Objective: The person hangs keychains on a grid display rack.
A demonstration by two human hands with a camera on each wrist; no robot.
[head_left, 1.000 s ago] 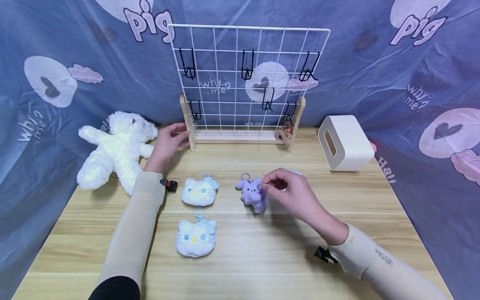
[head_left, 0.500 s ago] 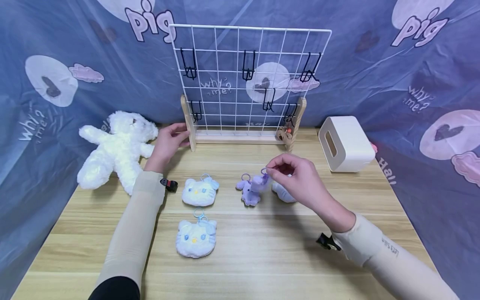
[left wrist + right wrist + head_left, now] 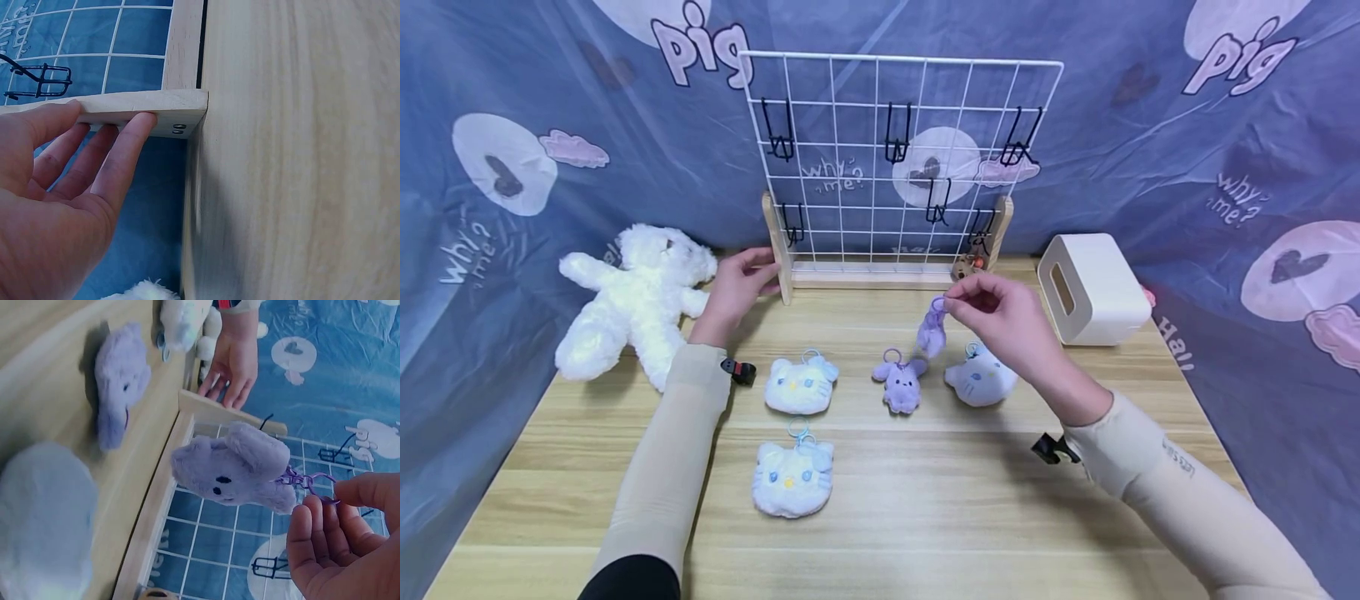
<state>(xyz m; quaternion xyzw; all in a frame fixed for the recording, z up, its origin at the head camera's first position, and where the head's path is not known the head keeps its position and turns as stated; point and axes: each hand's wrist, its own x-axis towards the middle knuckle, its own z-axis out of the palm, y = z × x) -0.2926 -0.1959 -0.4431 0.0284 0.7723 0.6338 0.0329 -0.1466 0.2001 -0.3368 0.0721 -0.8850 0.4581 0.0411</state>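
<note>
My right hand point(image 3: 996, 321) pinches the purple ring point(image 3: 322, 487) of a purple plush keychain point(image 3: 932, 331), which hangs above the table. In the right wrist view its dark eyes and long ears show. My left hand point(image 3: 737, 287) touches the outer face of the wooden side foot point(image 3: 144, 103) of a white grid rack point(image 3: 874, 158) with its fingertips. A second purple plush keychain point(image 3: 901, 385) lies on the table, near a white cat-face keychain point(image 3: 981, 377) partly behind my right hand. Two more white cat-face keychains point(image 3: 801, 385) point(image 3: 792, 479) lie further left.
Several black hooks point(image 3: 897, 133) hang on the grid. A brown plush piece point(image 3: 967, 265) is at its lower right corner. A white plush bear point(image 3: 636, 300) lies at the left, and a white tissue box point(image 3: 1093, 287) stands at the right. A printed blue cloth point(image 3: 1195, 167) backs the table.
My right hand has lifted the purple plush keychain off the table and moved it up and toward the rack. The white cat-face keychain behind it has come into view. My left hand stays put.
</note>
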